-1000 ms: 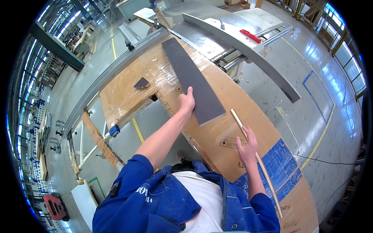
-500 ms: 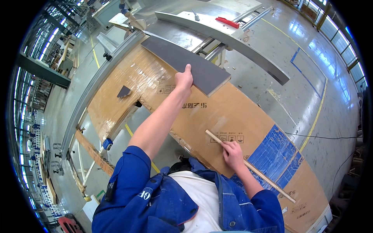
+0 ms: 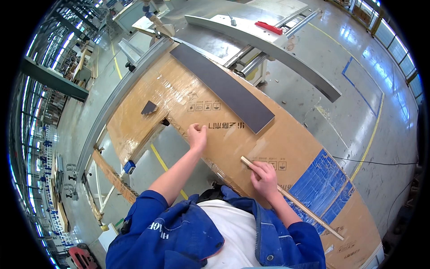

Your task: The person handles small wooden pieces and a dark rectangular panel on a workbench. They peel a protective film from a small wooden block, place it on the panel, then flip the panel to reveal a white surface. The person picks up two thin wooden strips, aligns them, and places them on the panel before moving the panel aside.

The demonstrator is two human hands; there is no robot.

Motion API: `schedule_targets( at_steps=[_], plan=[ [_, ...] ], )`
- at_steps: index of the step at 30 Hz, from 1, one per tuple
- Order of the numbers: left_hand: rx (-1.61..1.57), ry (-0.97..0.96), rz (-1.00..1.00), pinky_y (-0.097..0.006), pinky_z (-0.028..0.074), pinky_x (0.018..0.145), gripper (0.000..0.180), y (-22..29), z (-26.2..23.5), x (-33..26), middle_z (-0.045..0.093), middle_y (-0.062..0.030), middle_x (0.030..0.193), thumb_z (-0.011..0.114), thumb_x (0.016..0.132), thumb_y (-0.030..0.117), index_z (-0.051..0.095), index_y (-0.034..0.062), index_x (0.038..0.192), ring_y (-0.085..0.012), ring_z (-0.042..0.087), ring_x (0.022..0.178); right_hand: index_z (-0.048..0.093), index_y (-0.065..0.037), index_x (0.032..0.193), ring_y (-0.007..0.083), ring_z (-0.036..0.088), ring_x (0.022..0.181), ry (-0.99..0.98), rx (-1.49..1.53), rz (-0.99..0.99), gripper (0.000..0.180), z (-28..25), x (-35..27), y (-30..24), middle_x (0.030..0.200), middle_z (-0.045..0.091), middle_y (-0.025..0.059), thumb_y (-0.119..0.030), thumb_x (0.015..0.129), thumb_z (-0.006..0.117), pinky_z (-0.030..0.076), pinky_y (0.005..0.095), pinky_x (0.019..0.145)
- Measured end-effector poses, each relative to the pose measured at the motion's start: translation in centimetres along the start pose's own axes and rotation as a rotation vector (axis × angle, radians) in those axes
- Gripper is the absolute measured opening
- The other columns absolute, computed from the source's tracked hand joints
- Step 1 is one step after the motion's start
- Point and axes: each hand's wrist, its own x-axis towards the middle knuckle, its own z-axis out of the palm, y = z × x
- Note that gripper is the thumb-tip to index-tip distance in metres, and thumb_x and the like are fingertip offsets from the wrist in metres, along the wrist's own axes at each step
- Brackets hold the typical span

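A long dark grey board [image 3: 224,87] lies flat on the cardboard-covered worktop [image 3: 286,130]. My left hand [image 3: 197,136] is apart from the board, on its near side above the worktop's near edge. Its fingers are curled in and nothing shows in them. With its fingers round a thin pale wooden strip [image 3: 310,214], my right hand [image 3: 264,179] rests over the worktop. The strip's far end sticks out past the fingers, while its other end runs under my right forearm toward the lower right.
A small dark offcut [image 3: 149,107] lies on the left part of the worktop. Beyond stands a saw table with a long metal fence [image 3: 268,47] and a red push stick [image 3: 268,28]. Blue tape [image 3: 320,177] covers the worktop's right part. A metal rail [image 3: 117,96] curves along the left.
My left hand has let go of the dark board and drawn back toward me. The board now lies flat on the worktop. My right hand keeps hold of the wooden strip.
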Motion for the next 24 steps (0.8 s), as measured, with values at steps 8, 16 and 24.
schedule_targets(
  at_steps=[8, 16, 24],
  plan=[
    [0.351, 0.058, 0.480, -0.044, 0.044, 0.109, 0.046, 1.4, -4.0, -4.3, 0.054, -0.0195, 0.134, 0.071, 0.089, 0.018, 0.057, -0.0001, 0.129, -0.0359, 0.052, 0.128, 0.061, -0.012, 0.141, 0.0437, 0.043, 0.143, -0.044, -0.363, 0.056, 0.069, 2.0, 11.8, 4.2, 0.150, 0.051, 0.0178, -0.032, 0.078, 0.082, 0.034, 0.0558, 0.115],
    [0.482, -0.093, 0.643, -0.051, 0.031, 0.122, 0.057, 1.4, -2.2, -5.3, 0.045, -0.0205, 0.153, 0.068, 0.093, 0.029, 0.053, 0.0046, 0.142, -0.0384, 0.037, 0.147, 0.054, -0.020, 0.150, 0.0441, 0.040, 0.142, -0.199, -0.539, 0.169, 0.091, 3.8, 17.7, 7.6, 0.156, 0.044, 0.0174, -0.051, 0.070, 0.083, 0.030, 0.0594, 0.116],
    [0.581, -0.069, 0.697, -0.049, 0.029, 0.122, 0.061, 1.4, -2.6, -5.5, 0.044, -0.0173, 0.154, 0.065, 0.092, 0.035, 0.052, 0.0093, 0.146, -0.0348, 0.036, 0.149, 0.064, -0.026, 0.142, 0.0379, 0.042, 0.138, -0.167, -0.497, 0.167, 0.080, 5.5, 22.4, 9.9, 0.154, 0.047, 0.0134, -0.049, 0.068, 0.084, 0.032, 0.0540, 0.115]
  ],
)
